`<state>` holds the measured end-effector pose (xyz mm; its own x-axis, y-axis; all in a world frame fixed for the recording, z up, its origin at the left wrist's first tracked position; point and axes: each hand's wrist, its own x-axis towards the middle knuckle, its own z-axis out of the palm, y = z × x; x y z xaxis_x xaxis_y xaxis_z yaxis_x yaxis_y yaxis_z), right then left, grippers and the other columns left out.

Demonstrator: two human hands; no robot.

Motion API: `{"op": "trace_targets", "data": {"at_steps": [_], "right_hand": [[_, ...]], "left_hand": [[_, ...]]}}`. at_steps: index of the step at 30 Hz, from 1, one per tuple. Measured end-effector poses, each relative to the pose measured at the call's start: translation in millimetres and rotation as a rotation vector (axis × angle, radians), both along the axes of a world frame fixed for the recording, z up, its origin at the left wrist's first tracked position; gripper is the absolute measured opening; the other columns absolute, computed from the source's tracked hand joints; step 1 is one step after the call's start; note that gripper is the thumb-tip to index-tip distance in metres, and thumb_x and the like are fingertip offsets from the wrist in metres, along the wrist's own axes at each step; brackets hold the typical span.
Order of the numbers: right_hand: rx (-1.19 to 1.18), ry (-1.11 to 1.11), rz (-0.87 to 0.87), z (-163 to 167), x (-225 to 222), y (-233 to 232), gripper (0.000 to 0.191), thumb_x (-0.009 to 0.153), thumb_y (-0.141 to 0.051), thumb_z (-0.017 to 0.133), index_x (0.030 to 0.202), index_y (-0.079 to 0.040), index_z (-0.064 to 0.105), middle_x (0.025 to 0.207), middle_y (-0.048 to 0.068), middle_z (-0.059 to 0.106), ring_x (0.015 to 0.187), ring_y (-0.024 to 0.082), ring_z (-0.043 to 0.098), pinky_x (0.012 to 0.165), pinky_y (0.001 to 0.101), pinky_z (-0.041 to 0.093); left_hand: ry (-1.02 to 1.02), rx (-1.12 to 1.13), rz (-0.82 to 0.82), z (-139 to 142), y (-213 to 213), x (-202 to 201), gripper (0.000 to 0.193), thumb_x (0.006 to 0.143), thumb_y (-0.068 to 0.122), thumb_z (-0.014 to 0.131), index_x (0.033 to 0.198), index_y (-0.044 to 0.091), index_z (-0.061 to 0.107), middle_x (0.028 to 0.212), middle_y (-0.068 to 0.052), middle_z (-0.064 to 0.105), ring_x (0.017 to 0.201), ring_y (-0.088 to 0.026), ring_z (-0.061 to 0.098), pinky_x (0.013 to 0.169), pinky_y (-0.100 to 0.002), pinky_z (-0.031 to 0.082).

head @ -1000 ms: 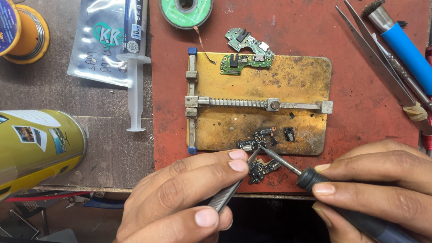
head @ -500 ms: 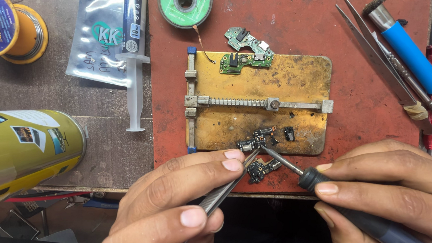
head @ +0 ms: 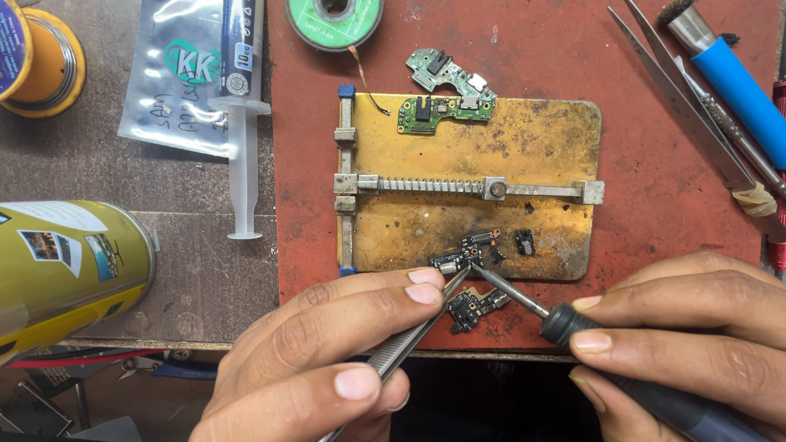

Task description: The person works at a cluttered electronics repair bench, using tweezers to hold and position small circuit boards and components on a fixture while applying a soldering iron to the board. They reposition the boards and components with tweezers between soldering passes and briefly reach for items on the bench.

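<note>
My left hand (head: 324,368) grips metal tweezers (head: 400,351) whose tips press on a small dark circuit board (head: 466,251) at the front edge of a brass holding plate (head: 542,150). My right hand (head: 713,339) holds a soldering iron (head: 615,362), and its thin tip (head: 495,286) touches the same little board. A second small dark board (head: 474,306) lies just below, on the red mat (head: 661,207). A tiny black part (head: 524,241) rests on the plate to the right.
Two green boards (head: 444,88) lie at the plate's top edge, below a green solder-wick reel (head: 335,7). A syringe (head: 243,121) on a foil pouch, a solder spool (head: 12,57) and a yellow can (head: 50,266) sit left. Spare tweezers (head: 692,120) and a blue-handled brush (head: 745,95) lie right.
My left thumb has slid a little along the tweezers. The tweezer tips and the iron tip stay on the small board.
</note>
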<state>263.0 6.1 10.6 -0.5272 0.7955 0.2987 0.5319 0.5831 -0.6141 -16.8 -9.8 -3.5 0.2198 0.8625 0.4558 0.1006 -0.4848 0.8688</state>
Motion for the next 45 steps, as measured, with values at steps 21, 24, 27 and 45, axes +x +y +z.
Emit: {"op": "trace_targets", "data": {"at_steps": [21, 24, 27, 45], "right_hand": [[-0.003, 0.005, -0.001, 0.0, 0.2, 0.0, 0.040, 0.072, -0.017, 0.088, 0.107, -0.015, 0.069, 0.101, 0.006, 0.072, 0.093, 0.021, 0.077, 0.081, 0.0344, 0.063], [-0.003, 0.005, -0.001, -0.1, 0.2, -0.1, 0.040, 0.072, -0.017, 0.088, 0.107, -0.015, 0.069, 0.101, 0.005, 0.072, 0.093, 0.021, 0.077, 0.081, 0.0350, 0.060], [0.001, -0.002, -0.001, -0.3, 0.3, 0.0, 0.039, 0.072, -0.018, 0.088, 0.106, -0.015, 0.069, 0.101, 0.005, 0.072, 0.093, 0.021, 0.077, 0.081, 0.0344, 0.062], [-0.024, -0.006, -0.032, 2.8, -2.5, -1.5, 0.041, 0.071, -0.017, 0.088, 0.108, -0.016, 0.070, 0.101, 0.005, 0.073, 0.093, 0.020, 0.077, 0.082, 0.0347, 0.063]], "left_hand": [[0.002, 0.059, 0.020, -4.8, 4.1, 3.0, 0.042, 0.099, -0.004, 0.067, 0.126, 0.012, 0.039, 0.123, -0.021, 0.069, 0.115, -0.035, 0.081, 0.094, -0.043, 0.070], [0.004, 0.053, 0.021, -4.4, 3.6, 2.9, 0.042, 0.099, -0.004, 0.067, 0.126, 0.013, 0.039, 0.123, -0.021, 0.069, 0.115, -0.035, 0.081, 0.094, -0.043, 0.070], [0.014, 0.048, 0.015, -3.3, 3.5, 1.9, 0.043, 0.099, -0.004, 0.067, 0.126, 0.013, 0.039, 0.124, -0.021, 0.069, 0.115, -0.035, 0.081, 0.094, -0.042, 0.070], [-0.047, 0.036, 0.136, -8.0, -0.7, 12.6, 0.029, 0.107, 0.000, 0.060, 0.124, 0.011, 0.040, 0.118, -0.022, 0.072, 0.107, -0.031, 0.082, 0.094, -0.041, 0.066]]}}
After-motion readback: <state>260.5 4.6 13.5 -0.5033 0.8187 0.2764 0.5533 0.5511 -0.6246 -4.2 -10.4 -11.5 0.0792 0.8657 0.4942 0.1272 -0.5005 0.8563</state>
